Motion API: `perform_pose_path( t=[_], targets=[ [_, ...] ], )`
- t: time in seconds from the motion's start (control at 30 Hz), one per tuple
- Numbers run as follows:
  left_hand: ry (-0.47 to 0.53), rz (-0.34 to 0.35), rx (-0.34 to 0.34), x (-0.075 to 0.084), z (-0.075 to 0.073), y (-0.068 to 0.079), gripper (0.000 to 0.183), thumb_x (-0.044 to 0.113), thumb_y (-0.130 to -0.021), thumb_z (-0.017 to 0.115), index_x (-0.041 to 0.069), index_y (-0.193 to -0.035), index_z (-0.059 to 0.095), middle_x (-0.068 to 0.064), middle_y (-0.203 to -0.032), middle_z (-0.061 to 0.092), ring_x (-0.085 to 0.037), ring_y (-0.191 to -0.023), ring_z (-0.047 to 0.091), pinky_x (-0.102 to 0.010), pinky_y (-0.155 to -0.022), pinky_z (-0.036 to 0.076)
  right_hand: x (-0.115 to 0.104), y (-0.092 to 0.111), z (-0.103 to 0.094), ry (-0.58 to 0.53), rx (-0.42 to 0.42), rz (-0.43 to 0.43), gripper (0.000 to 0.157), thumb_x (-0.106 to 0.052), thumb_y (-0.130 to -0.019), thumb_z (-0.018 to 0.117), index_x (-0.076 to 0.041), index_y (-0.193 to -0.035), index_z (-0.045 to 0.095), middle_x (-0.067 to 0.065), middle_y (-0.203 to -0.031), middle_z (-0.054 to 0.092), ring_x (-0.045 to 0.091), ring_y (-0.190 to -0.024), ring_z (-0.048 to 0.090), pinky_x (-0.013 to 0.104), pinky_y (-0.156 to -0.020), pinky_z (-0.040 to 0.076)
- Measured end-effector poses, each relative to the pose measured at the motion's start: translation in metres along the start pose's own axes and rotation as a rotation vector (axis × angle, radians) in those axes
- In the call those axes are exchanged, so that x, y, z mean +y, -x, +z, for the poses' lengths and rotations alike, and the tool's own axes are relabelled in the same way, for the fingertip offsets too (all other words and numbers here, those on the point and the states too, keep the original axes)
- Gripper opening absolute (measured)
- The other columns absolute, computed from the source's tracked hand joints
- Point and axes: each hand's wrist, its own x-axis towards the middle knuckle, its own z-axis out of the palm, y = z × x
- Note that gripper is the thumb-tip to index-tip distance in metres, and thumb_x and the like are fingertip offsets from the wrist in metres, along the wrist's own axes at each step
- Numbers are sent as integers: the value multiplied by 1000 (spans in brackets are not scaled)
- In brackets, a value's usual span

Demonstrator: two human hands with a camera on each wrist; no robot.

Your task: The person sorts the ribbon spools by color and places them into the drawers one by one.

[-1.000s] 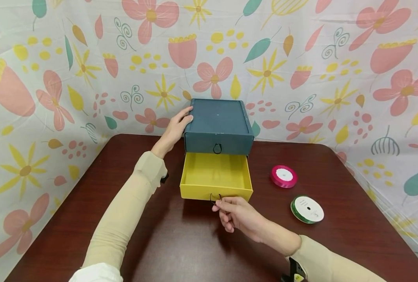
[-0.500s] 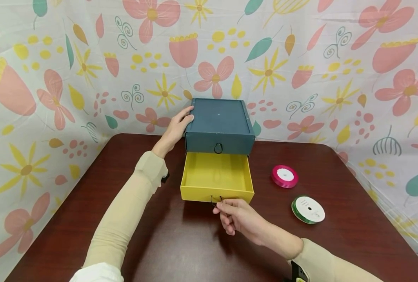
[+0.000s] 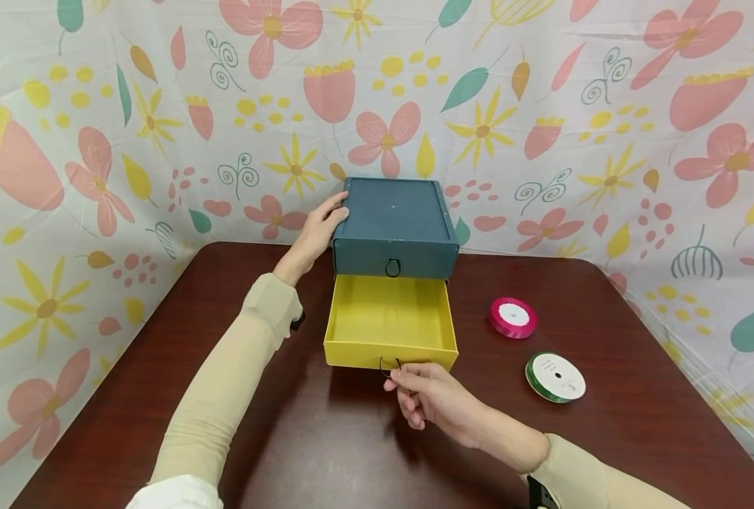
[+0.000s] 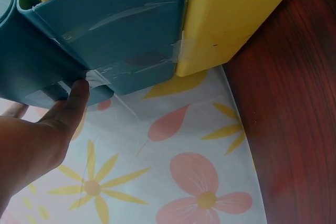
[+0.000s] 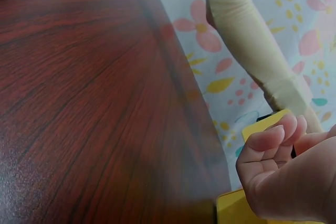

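Observation:
A small drawer cabinet (image 3: 395, 208) with a dark blue upper drawer front stands at the back of the table. Below that front, a yellow drawer (image 3: 390, 311) is pulled out, its tray bare inside. My right hand (image 3: 441, 403) pinches the thin black loop handle (image 3: 383, 367) on the yellow drawer's front. In the right wrist view that hand's fingers (image 5: 265, 148) are curled, hiding most of the loop. My left hand (image 3: 316, 230) rests against the cabinet's upper left edge. Its extended fingers (image 4: 73, 103) touch the blue side in the left wrist view.
To the right of the cabinet lie a pink ribbon spool (image 3: 513, 318) and a green ribbon spool (image 3: 555, 377) on the dark brown table (image 3: 275, 438). A flower-printed cloth (image 3: 180, 106) hangs behind and at both sides.
The yellow drawer has slid slightly further out toward me, with my right hand moving along with its loop. My left hand stays in place on the cabinet.

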Motion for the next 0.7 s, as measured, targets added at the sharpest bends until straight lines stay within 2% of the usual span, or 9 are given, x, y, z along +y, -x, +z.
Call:
perform_pose_path(
  t=[0.17,0.37,0.5,0.6,0.7],
  targets=[
    [-4,-5,-3,3,0,3,52,27,-105,38,18,-155,25,-7,-162,20,-26,-143,31,-45,-108,37,1,0,-1,18,-9,0,27,-28,-99,52,-1,-99,58,-5,-60,46,7,-49,43,21,-50,40],
    [8,0,11,-15,-2,-10,52,31,-105,39,22,-154,26,-6,-161,21,-25,-143,32,-42,-103,37,1,4,-8,113,-77,31,38,-34,-99,53,3,-107,57,-3,-64,50,8,-51,49,22,-50,41],
    [-9,4,27,-22,-1,-14,51,35,-104,39,27,-153,28,-3,-161,23,-23,-139,36,-40,-98,37,-3,12,-19,186,-125,54,36,-34,-99,52,1,-108,59,-2,-66,52,9,-54,51,22,-52,42],
    [-16,11,37,-23,-1,-14,50,36,-104,39,28,-153,30,-2,-159,26,-22,-129,41,-37,-89,37,-11,18,-29,205,-170,32,31,-29,-101,50,-1,-109,60,-1,-70,54,9,-58,53,21,-54,45],
    [-11,22,40,-22,-1,-14,50,36,-104,40,28,-152,31,-2,-159,27,-21,-127,43,-36,-86,37,-21,25,-39,183,-223,-25,29,-24,-103,46,0,-112,59,-1,-75,56,9,-62,56,20,-58,49]
  ],
)
